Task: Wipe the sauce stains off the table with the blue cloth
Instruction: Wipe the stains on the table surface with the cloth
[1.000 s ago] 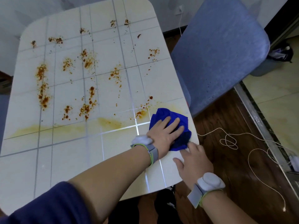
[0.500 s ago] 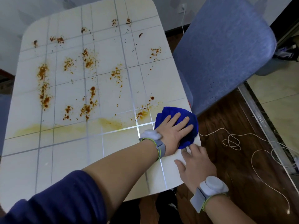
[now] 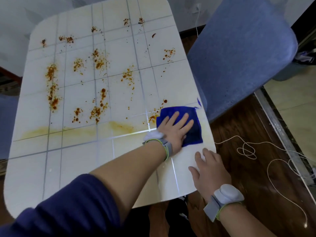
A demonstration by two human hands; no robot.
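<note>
The white tiled table (image 3: pixel 77 161) carries several orange-brown sauce stains (image 3: pixel 98 60) over its far half and a pale yellow smear (image 3: pixel 119 126) across the middle. The blue cloth (image 3: pixel 195 134) lies flat near the table's right edge. My left hand (image 3: pixel 174 129) presses on it, palm down with the fingers spread. A small sauce patch (image 3: pixel 153 117) sits just left of the cloth. My right hand (image 3: pixel 208 166) rests flat on the table's right edge, just nearer than the cloth, holding nothing. Both wrists wear grey bands.
A blue upholstered chair (image 3: pixel 239 53) stands close against the table's right side. A thin white cord (image 3: pixel 248 149) loops over the wooden floor to the right. A metal threshold strip (image 3: pixel 280 132) runs beside pale floor tiles.
My left hand has pushed the cloth away from me along the right edge, and the cloth now lies flatter and more spread. My right hand stays on the table edge.
</note>
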